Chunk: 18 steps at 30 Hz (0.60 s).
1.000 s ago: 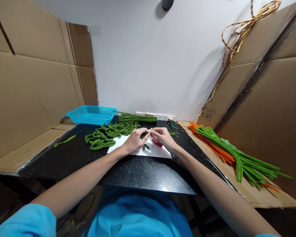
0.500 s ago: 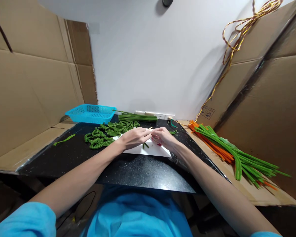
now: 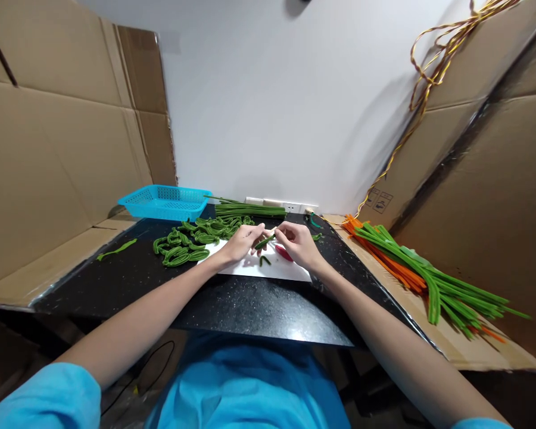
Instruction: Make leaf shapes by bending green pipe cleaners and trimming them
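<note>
A short dark-green pipe cleaner (image 3: 264, 242) runs between my hands, just above a white sheet (image 3: 245, 269). My left hand (image 3: 242, 243) has its fingers closed at its left end. My right hand (image 3: 300, 243) pinches its right end between thumb and fingers. A thin pale stick pokes up between the fingertips; which hand grips it I cannot tell. Under the right hand lies a tool with a red handle (image 3: 284, 254), partly covered. A small bent green piece (image 3: 265, 260) rests on the sheet. Looped green pipe cleaners (image 3: 178, 256) are heaped left of the sheet.
Straight green stems (image 3: 250, 210) lie behind, near a socket strip (image 3: 291, 207). A blue basket (image 3: 163, 208) stands at the back left. Bright green (image 3: 446, 289) and orange stems (image 3: 393, 265) lie on cardboard at right. Cardboard walls (image 3: 71, 137) flank the black table (image 3: 250, 310).
My hands have parted slightly and turned, so the green pipe cleaner between them now shows. More of the red handle is uncovered. The view has tilted down slightly.
</note>
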Each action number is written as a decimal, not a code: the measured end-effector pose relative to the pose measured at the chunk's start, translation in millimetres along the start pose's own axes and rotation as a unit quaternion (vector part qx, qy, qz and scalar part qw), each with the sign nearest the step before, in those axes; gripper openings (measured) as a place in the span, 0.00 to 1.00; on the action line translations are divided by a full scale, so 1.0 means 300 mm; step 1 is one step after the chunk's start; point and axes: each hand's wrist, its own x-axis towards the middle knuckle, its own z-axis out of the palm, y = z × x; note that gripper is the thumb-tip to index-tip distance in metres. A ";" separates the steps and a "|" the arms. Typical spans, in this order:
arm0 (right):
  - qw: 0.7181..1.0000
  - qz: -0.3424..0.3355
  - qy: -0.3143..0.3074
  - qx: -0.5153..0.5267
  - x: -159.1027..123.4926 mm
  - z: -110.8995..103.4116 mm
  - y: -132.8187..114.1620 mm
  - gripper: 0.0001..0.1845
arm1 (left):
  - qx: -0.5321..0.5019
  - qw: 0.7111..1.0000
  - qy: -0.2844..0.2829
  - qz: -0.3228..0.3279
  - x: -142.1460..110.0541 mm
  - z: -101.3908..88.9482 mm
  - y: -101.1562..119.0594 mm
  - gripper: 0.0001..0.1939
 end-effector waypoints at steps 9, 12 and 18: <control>0.986 -0.134 0.010 -0.102 -0.010 -0.019 -0.008 0.12 | -0.295 0.941 -0.081 -0.144 -0.004 0.016 0.018 0.21; 0.981 -0.154 -0.002 -0.115 -0.011 -0.029 -0.006 0.10 | -0.336 0.924 -0.088 -0.159 -0.008 0.012 0.037 0.19; 0.984 -0.145 -0.022 -0.104 -0.010 -0.032 -0.009 0.14 | -0.359 0.915 -0.079 -0.167 -0.012 0.005 0.038 0.20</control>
